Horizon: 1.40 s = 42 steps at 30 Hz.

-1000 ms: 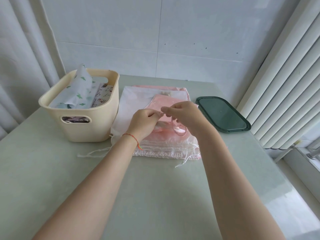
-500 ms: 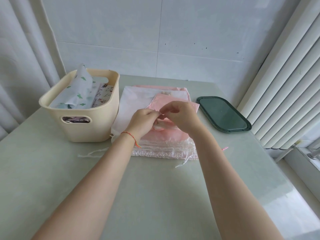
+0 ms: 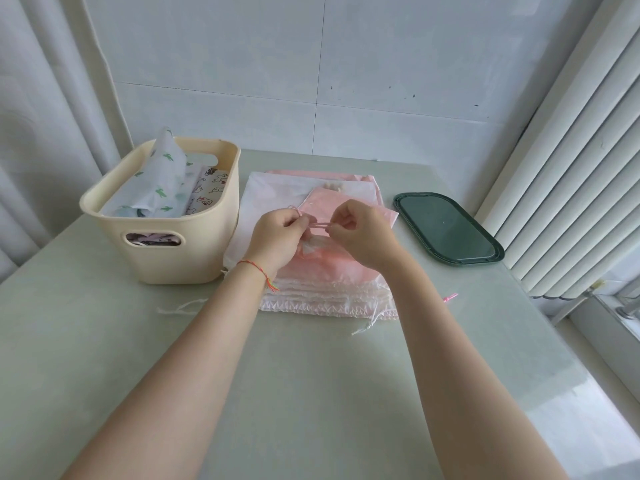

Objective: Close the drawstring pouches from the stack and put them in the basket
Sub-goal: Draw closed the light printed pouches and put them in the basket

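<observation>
A short run of pink drawstring (image 3: 320, 226) lies stretched between the two hands, its long axis running side to side, and the coming pull turns on that line: the left hand (image 3: 277, 237) pinches one end with curled fingers, the right hand (image 3: 363, 237) pinches the other, and the two sets of fingertips sit close together with only the cord between them. The pink pouch (image 3: 332, 265) that the cord belongs to lies directly beneath and just nearward of the fingers, on top of the stack of pouches (image 3: 325, 299) – both hands are about equally near it. To my eye the mouth is partly gathered, so drawing the hands apart along the cord looks like the step in hand. The basket (image 3: 166, 258) stands beyond the left hand's outer side, near it and already holding several pouches – nothing sits between. A dark green tray (image 3: 446, 230) lies off the right hand's outer side, apart from the work
</observation>
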Each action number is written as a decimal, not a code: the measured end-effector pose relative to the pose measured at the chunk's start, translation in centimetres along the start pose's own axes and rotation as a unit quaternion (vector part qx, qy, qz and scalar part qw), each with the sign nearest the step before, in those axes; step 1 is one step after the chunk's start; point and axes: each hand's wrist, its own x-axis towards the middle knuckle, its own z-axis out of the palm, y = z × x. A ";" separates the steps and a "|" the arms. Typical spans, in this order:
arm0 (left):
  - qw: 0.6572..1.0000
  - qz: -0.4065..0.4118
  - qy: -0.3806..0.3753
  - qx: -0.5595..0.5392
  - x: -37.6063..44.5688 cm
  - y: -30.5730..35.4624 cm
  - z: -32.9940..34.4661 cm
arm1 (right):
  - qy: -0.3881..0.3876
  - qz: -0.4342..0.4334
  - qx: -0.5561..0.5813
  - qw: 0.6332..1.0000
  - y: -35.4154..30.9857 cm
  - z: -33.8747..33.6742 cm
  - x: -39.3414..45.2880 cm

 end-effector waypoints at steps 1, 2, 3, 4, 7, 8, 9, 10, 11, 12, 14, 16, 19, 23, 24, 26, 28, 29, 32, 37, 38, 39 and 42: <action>1.000 0.007 -0.005 0.003 0.0 0.0 0.0 | -0.004 -0.005 0.018 1.000 -0.2 0.1 -0.1; 1.000 0.014 -0.012 0.004 0.0 0.0 0.1 | -0.012 -0.012 0.046 0.999 -0.4 0.2 -0.2; 1.000 0.021 -0.017 0.011 -0.1 0.1 0.2 | -0.022 -0.020 0.073 0.997 -0.6 0.3 -0.3; 0.999 0.030 -0.020 0.019 -0.2 0.1 0.3 | -0.030 -0.023 0.089 0.995 -0.8 0.3 -0.4; 0.998 0.043 -0.007 0.051 -0.3 0.0 0.3 | -0.041 -0.010 0.073 0.996 -1.2 0.4 -0.6; 0.998 0.044 -0.002 0.055 -0.2 -0.1 0.3 | -0.040 -0.005 0.062 0.997 -1.2 0.5 -0.6; 0.997 0.043 0.002 0.061 -0.2 -0.1 0.3 | -0.039 -0.002 0.050 0.998 -1.3 0.5 -0.6; 0.997 0.043 0.006 0.068 -0.2 -0.2 0.3 | -0.035 0.001 0.036 0.999 -1.3 0.5 -0.6; 0.996 0.041 0.011 0.076 -0.2 -0.1 0.2 | -0.030 0.001 0.019 0.999 -1.4 0.5 -0.6; 0.996 0.039 0.018 0.079 -0.1 -0.1 0.2 | -0.024 -0.002 0.006 1.000 -1.4 0.4 -0.6; 0.997 0.030 0.028 0.066 0.0 -0.2 0.1 | -0.015 -0.010 0.007 1.000 -1.5 0.3 -0.7; 0.999 0.017 0.027 0.033 0.0 -0.2 0.0 | -0.012 -0.012 0.025 1.000 -1.5 0.3 -0.8; 1.000 0.004 0.021 -0.004 -0.2 -0.2 -0.2 | -0.008 -0.017 0.033 0.999 -1.5 0.4 -0.8; 1.000 0.019 0.003 0.010 -0.5 0.4 -0.3 | 0.004 -0.029 0.006 1.000 -1.4 0.7 -0.7; 1.000 0.017 -0.001 0.016 -0.6 0.6 -0.3 | 0.008 -0.032 -0.008 0.999 -1.4 0.7 -0.6; 1.000 0.010 -0.009 0.018 -0.6 0.7 -0.3 | 0.015 -0.038 -0.033 0.999 -1.3 0.8 -0.5; 0.999 0.010 -0.018 0.027 -0.5 0.8 -0.4 | 0.026 -0.043 -0.057 0.997 -1.2 0.8 -0.5; 0.999 0.013 -0.022 0.032 -0.5 0.8 -0.5 | 0.031 -0.046 -0.064 0.996 -1.2 0.8 -0.5; 0.997 0.026 -0.025 0.072 -0.4 0.9 -0.5 | 0.040 -0.051 -0.069 0.996 -1.1 0.9 -0.4; 0.993 0.023 -0.018 0.116 -0.6 0.9 -0.3 | 0.044 -0.063 -0.082 0.994 -1.2 1.0 -0.4; 0.993 0.025 -0.017 0.117 -0.6 0.9 -0.3 | 0.040 -0.065 -0.091 0.993 -1.2 1.0 -0.5; 0.993 0.028 -0.016 0.117 -0.6 0.9 -0.3 | 0.036 -0.068 -0.102 0.992 -1.2 1.0 -0.5; 0.993 0.037 -0.012 0.115 -0.6 0.9 -0.2 | 0.024 -0.071 -0.123 0.990 -1.2 1.0 -0.4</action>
